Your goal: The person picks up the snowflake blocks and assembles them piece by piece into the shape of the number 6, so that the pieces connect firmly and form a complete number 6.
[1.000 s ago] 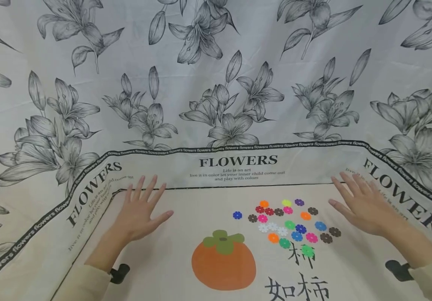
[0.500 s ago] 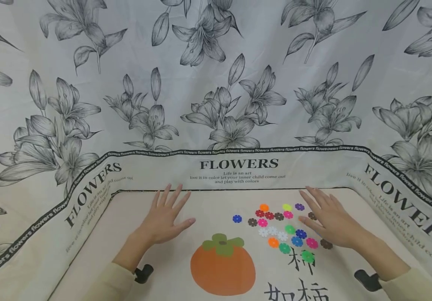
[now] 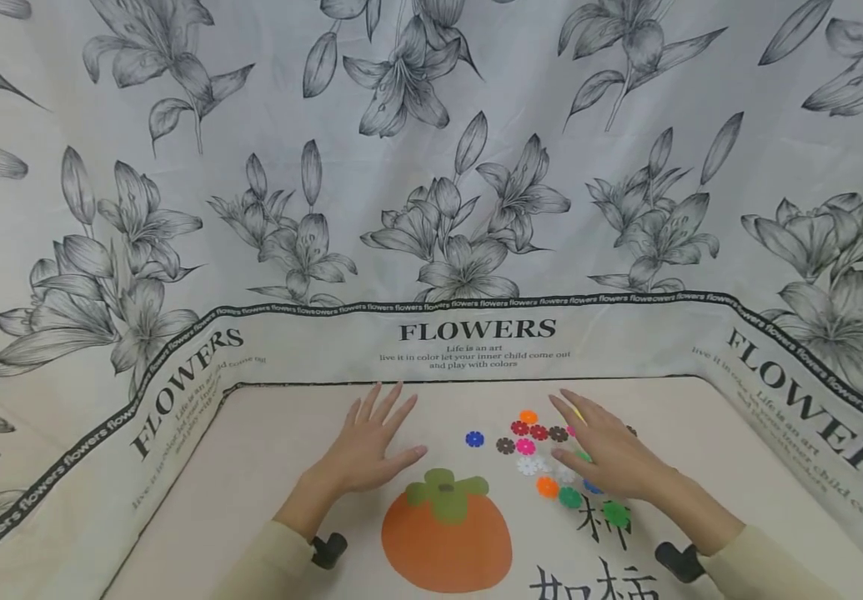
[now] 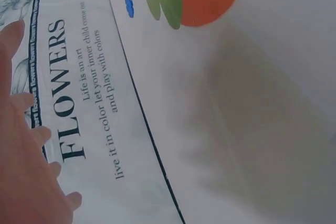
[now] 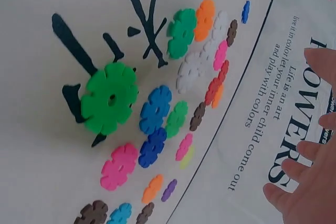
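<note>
Flower-shaped plastic discs in many colours lie scattered on the printed cloth, among them a dark blue one (image 3: 474, 439), an orange one (image 3: 547, 487) and a bright green one (image 5: 110, 98). My right hand (image 3: 611, 454) hovers over the right part of the scatter with fingers spread, hiding several discs in the head view. Nothing is in its grasp in the right wrist view. My left hand (image 3: 371, 446), also spread and holding nothing, is above the cloth to the left of the discs. Below and right of it is a printed orange persimmon (image 3: 446, 546).
Black printed characters (image 3: 596, 579) mark the cloth near the front. A raised white border (image 3: 476, 342) lettered FLOWERS runs round the back and sides. Behind it hangs a lily-patterned curtain (image 3: 431, 208). A black wrist device (image 3: 328, 551) shows at the left sleeve.
Both hands have moved inward from the sides, the left one rightward and the right one leftward over the discs. Both stay spread, and the uncovered discs lie as before.
</note>
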Demonstrator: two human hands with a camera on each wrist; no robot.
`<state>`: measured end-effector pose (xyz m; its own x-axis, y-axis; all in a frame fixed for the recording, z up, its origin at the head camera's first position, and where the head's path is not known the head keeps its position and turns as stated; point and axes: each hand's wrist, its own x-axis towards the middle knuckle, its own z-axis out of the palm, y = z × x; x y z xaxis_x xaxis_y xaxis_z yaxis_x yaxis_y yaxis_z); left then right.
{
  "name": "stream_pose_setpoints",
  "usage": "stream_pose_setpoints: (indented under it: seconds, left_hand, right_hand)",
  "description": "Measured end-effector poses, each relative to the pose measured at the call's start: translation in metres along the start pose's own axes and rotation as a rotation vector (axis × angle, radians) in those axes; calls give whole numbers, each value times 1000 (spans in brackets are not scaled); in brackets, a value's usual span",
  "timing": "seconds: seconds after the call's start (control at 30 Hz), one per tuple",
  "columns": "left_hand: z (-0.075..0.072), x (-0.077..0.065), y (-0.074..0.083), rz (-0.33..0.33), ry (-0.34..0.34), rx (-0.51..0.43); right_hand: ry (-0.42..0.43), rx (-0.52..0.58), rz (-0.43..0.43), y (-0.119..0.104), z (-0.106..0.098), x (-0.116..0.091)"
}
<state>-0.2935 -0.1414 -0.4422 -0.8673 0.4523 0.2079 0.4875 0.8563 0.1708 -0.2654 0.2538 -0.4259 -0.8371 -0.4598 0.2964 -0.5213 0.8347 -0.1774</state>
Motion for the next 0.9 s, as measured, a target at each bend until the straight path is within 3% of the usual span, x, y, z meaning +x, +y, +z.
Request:
stream_pose_setpoints:
  seconds: [0.17,0.33,0.53,0.77,0.9]
  left_hand:
    - [3,10,8,25,-7,-32]
    - [8,18,14,22,-36,-91]
    - [17,31,22,-1,-81,-236]
    - [33,45,28,-47,-135,-394]
    - [40,51,32,-53,-159,-489]
  right_hand:
    - [-13,14,18,-7,7,8]
    - [-56,110,76,-12,13,14]
    - [-142,261,169,-12,23,24]
    - [-154,456,246,-14,33,37]
    - [-156,504,280,-20,40,45]
